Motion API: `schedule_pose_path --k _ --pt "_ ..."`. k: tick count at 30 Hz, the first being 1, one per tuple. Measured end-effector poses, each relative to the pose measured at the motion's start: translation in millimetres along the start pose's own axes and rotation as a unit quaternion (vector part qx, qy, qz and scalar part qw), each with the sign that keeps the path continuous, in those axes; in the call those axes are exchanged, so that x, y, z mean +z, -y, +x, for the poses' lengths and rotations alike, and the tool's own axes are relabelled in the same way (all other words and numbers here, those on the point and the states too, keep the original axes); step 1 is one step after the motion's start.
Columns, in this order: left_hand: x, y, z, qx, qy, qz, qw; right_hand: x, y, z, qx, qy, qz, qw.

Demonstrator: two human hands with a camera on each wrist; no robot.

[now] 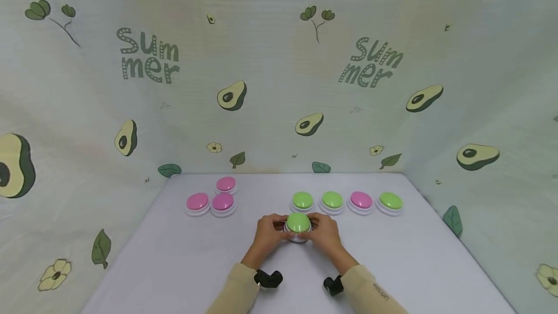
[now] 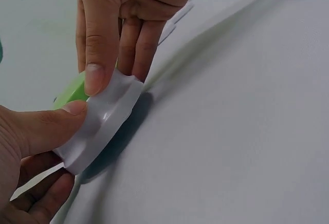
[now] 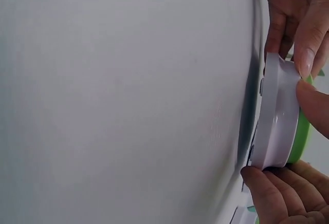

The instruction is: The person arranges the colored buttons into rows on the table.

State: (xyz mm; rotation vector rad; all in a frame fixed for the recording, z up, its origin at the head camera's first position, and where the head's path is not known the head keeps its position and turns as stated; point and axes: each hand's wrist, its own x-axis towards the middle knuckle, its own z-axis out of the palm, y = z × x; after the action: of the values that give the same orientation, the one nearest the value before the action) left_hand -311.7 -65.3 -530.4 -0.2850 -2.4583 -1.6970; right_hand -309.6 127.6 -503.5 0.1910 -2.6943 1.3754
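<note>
Both hands hold one green-topped push button (image 1: 298, 223) with a white base between them. My left hand (image 1: 267, 234) grips its left side and my right hand (image 1: 325, 232) its right side, thumbs toward me and fingers around the far side. In the left wrist view the white base (image 2: 105, 121) is tilted close over the table, a dark shadow under it. Seen from the right wrist, the thumbs press the near rim of the button (image 3: 280, 116), and small dark feet show on its underside.
Behind the hands stands a row of buttons: a green one (image 1: 302, 200), another green one (image 1: 332, 200), a pink one (image 1: 361, 200) and a green one (image 1: 390, 201). Pink buttons (image 1: 223, 202) cluster at the back left. A printed curtain (image 1: 270, 62) encloses the white table (image 1: 174, 265).
</note>
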Motion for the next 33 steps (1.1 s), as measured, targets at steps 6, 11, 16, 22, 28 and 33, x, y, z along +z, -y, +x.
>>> schedule_pose_path --k 6,11,16,22,28,33 --pt "12.3 -4.2 0.5 -0.003 0.001 -0.001 1.0000 -10.4 -7.7 0.6 0.010 0.005 -0.007 0.9999" --pt "18.8 -5.1 0.9 -0.006 0.002 0.000 1.0000 -15.5 -12.2 1.1 0.016 0.008 0.002 0.9998" --pt "23.0 -4.4 2.4 -0.002 0.003 0.007 1.0000 -17.8 -15.7 0.7 0.017 0.005 0.005 0.9998" --pt "21.4 -3.6 3.2 -0.001 0.000 0.018 0.9998 -16.8 -14.2 0.5 0.013 0.001 0.000 0.9999" --pt "21.1 -1.9 2.8 -0.004 0.000 0.018 0.9998 -18.0 -9.8 -0.4 0.015 0.010 -0.017 0.9997" --pt "23.3 0.0 1.5 -0.007 0.004 0.011 0.9999 -18.9 -11.1 -2.3 0.027 0.009 -0.024 0.9993"
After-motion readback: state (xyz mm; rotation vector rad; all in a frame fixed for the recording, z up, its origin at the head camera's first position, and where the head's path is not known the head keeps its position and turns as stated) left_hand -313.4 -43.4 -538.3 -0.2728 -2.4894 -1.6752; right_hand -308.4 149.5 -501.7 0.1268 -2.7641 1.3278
